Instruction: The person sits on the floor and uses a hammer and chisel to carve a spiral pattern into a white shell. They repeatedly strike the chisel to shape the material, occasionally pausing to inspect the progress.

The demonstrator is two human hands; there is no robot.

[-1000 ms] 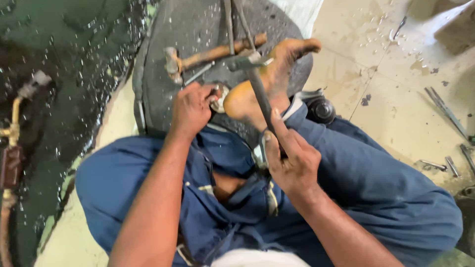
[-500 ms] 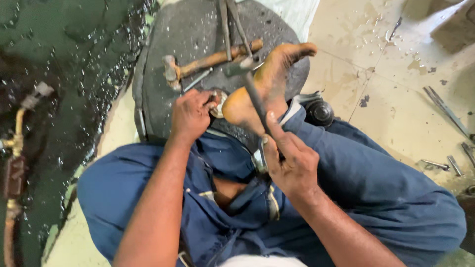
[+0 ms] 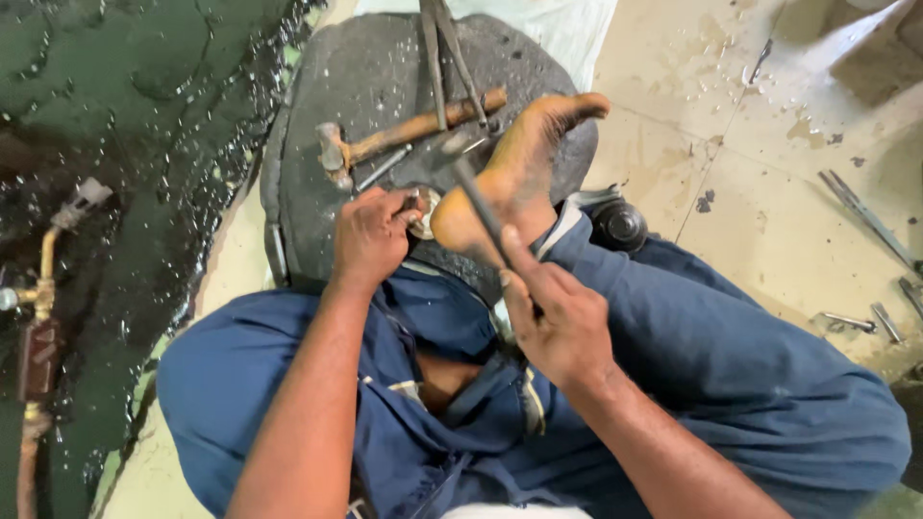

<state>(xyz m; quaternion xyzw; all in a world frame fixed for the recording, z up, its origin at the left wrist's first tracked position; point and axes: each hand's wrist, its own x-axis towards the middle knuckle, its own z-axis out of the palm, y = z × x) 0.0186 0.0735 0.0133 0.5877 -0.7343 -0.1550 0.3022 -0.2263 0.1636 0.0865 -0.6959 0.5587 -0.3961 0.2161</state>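
I sit on the floor in blue work clothes with my bare foot [image 3: 519, 168] resting on a round dark stone block [image 3: 365, 86]. My left hand [image 3: 370, 235] pinches a small shiny metal piece [image 3: 424, 205] against the block beside my heel. My right hand [image 3: 553, 312] is closed around the handle of a dark hammer [image 3: 476, 197], whose head [image 3: 452, 144] hangs just above the block near the metal piece. A second hammer with a wooden handle [image 3: 413, 130] lies on the block.
Long metal tongs [image 3: 444, 58] lie across the block's far side. A wet green floor [image 3: 115, 115] with a brass pipe fitting [image 3: 38, 317] is at the left. Loose metal tools [image 3: 870, 221] lie on the tiled floor at the right. A black round object [image 3: 620, 223] sits by my leg.
The hammer in my right hand has shifted slightly above the block, with its head still near the metal piece. My left hand stays on the small piece.
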